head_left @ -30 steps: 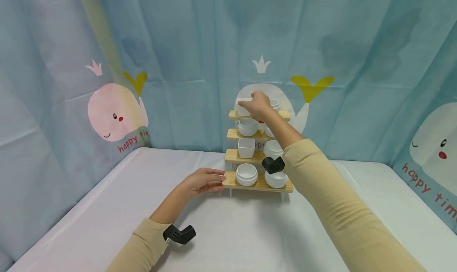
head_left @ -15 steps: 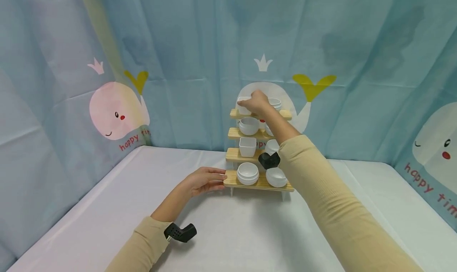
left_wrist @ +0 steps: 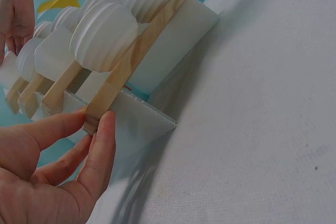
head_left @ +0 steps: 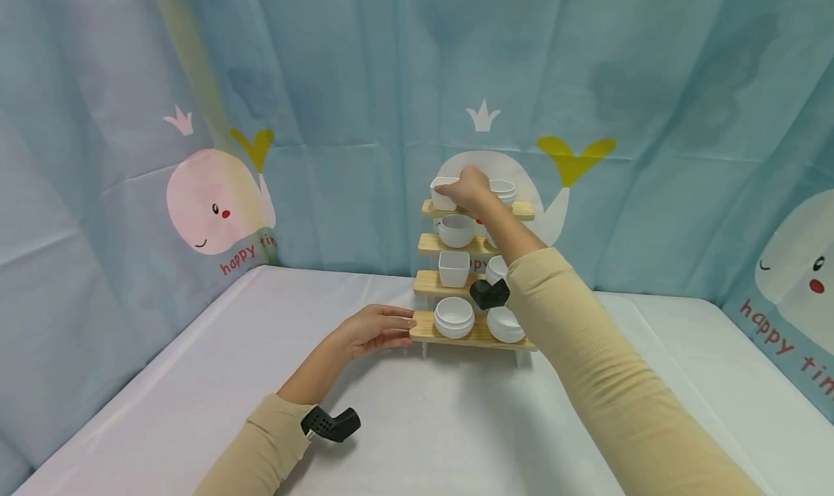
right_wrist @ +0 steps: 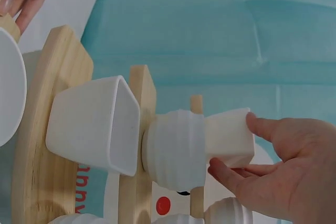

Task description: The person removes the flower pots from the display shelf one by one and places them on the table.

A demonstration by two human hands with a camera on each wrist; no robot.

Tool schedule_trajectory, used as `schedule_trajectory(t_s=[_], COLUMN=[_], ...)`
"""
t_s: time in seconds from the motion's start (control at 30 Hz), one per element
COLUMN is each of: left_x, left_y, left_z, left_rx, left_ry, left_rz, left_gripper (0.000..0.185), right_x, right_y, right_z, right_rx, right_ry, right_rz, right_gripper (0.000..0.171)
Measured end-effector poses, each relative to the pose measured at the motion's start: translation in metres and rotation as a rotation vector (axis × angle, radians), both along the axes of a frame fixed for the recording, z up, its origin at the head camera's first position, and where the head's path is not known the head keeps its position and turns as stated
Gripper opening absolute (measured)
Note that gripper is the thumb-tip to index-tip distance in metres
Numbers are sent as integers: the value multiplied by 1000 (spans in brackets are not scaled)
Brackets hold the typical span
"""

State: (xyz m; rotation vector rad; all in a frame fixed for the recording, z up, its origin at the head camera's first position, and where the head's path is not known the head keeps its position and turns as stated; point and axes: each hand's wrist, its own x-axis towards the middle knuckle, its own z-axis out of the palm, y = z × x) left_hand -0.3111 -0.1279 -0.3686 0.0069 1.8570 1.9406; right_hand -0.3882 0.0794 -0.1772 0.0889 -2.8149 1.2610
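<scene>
My right hand grips a small square white pot between thumb and fingers, at the left end of the top shelf of a tiered wooden stand. Whether the pot's base touches that shelf cannot be told. My left hand pinches the left end of the stand's lowest plank. On the lower tiers stand a round white pot, a square white pot and a ridged round pot, all on the left side. My right forearm partly hides the right-hand pots.
Another round pot stands at the top right, and a white bowl at the bottom right. The stand rests on a white-covered table. A blue curtain with printed whales hangs close behind it.
The square pot in my right hand has shifted slightly left on the top shelf. My left hand keeps its pinch on the lowest plank. The head view has shifted slightly.
</scene>
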Motion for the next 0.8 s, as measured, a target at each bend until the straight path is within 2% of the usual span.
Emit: schedule_trajectory(t_s=[0.4,0.8], left_x=[0,1], left_y=[-1,-2], left_z=[0,-1], left_rx=[12,16], left_ry=[-1,4], left_rz=[-11,-5], left_gripper=[45,44], right_x=[-3,1], right_y=[4,7], right_z=[-6,-5], right_rx=[-59,-54], right_ry=[16,84], right_rz=[-4,34], right_gripper=[69,68])
